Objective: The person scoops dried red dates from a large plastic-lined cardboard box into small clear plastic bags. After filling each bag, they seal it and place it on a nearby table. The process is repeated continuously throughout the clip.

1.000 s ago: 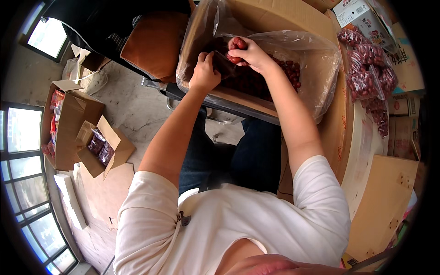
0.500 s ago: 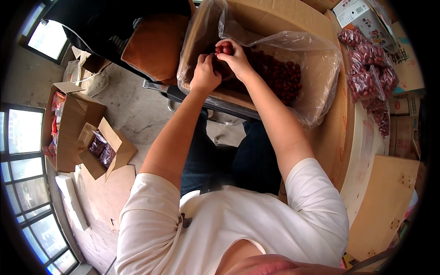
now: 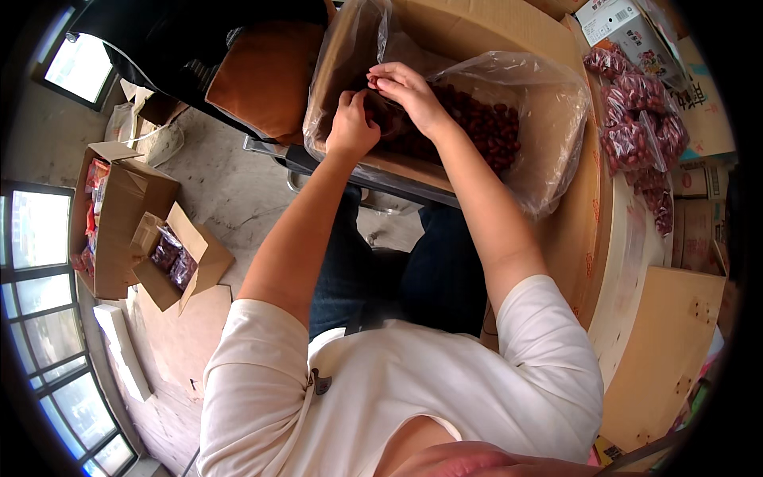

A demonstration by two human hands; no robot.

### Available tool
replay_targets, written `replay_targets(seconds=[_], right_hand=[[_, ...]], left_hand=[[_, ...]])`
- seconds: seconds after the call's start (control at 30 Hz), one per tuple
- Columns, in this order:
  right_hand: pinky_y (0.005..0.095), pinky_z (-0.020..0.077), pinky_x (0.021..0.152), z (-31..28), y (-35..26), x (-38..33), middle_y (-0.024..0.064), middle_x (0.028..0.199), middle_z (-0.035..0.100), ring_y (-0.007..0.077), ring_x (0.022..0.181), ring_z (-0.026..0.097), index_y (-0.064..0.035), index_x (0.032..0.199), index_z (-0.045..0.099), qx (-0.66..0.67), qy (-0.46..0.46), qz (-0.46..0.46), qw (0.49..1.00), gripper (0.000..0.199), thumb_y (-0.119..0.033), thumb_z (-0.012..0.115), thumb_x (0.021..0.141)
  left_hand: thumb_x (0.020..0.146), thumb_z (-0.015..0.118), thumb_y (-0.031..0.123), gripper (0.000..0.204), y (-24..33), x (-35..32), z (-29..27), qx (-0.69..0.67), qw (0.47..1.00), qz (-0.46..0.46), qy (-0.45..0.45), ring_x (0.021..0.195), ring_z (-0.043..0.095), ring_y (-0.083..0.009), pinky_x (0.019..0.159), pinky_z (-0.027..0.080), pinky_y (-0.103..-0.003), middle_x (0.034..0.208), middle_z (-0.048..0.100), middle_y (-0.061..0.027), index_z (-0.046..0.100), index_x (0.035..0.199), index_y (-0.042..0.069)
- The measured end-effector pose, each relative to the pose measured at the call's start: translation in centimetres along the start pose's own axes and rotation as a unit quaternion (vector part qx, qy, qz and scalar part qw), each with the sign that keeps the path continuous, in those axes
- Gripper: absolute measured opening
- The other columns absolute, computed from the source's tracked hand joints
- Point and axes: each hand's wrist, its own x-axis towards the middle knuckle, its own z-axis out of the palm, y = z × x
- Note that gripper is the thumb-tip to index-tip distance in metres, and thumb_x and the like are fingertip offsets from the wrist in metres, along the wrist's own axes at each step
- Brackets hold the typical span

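A large cardboard box, lined with a clear plastic sheet, stands in front of me with loose red dates in it. Over its left part, my left hand is closed, its fingers curled round what looks like a clear plastic bag with dates inside. The bag is partly hidden by my hands. Just above and to the right, my right hand is cupped palm-down round a few dates, which show at its fingertips.
Filled bags of dates are piled on the right beside a white carton. A brown cushion sits left of the box. On the floor at left are two open cardboard boxes, one smaller with bagged dates, one taller.
My right hand has turned over from holding a small cluster of dates upward to palm-down; fewer dates show in it. The left hand has barely moved.
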Motion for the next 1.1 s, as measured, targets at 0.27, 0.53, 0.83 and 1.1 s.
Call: replay_targets(seconds=[0.27, 0.53, 0.83, 1.1], right_hand=[[0.0327, 0.0420, 0.097, -5.4, -1.8, -1.0, 0.0071, 0.113, 0.065, 0.0177, 0.111, 0.058, -0.0057, 0.111, 0.064, -0.147, -0.020, 0.095, 0.984, 0.034, -0.033, 0.050, 0.098], [0.0422, 0.0433, 0.099, -16.2, 6.2, -5.8, 0.0196, 0.118, 0.061, 0.0366, 0.117, 0.054, -0.0123, 0.120, 0.062, -0.567, -0.062, 0.277, 0.773, 0.048, -0.038, 0.070, 0.080], [0.0461, 0.0447, 0.099, -15.8, 6.6, -9.0, 0.0160, 0.143, 0.036, 0.0376, 0.125, 0.045, -0.0156, 0.129, 0.050, -0.651, 0.075, 0.355, 0.666, 0.061, -0.045, 0.070, 0.079], [0.0455, 0.0457, 0.094, -17.4, 6.5, -8.4, 0.0154, 0.143, 0.038, 0.0356, 0.120, 0.050, -0.0191, 0.130, 0.052, -0.561, 0.087, 0.419, 0.709, 0.066, -0.055, 0.069, 0.077]], left_hand=[[0.067, 0.057, -0.002, 0.055, -0.3, -0.1, 0.1, 0.004, 1.000, -0.009, -0.018, 0.087, 0.060, -0.0357, 0.077, 0.052, -0.039, 0.112, 0.053, -0.0220, 0.054, 0.121, -0.002], [0.068, 0.055, -0.004, 0.054, -0.3, 0.0, 0.4, 0.016, 1.000, 0.021, -0.012, 0.092, 0.059, -0.0374, 0.079, 0.052, -0.040, 0.115, 0.052, -0.0220, 0.053, 0.122, 0.000], [0.069, 0.054, -0.004, 0.054, 0.0, -0.3, 0.1, 0.026, 0.999, 0.008, -0.017, 0.091, 0.059, -0.0377, 0.079, 0.052, -0.041, 0.115, 0.052, -0.0219, 0.053, 0.123, 0.000], [0.069, 0.054, -0.003, 0.054, 0.1, -0.6, 0.1, 0.033, 0.999, 0.012, -0.016, 0.096, 0.057, -0.0395, 0.081, 0.051, -0.042, 0.115, 0.051, -0.0226, 0.051, 0.123, -0.001]])
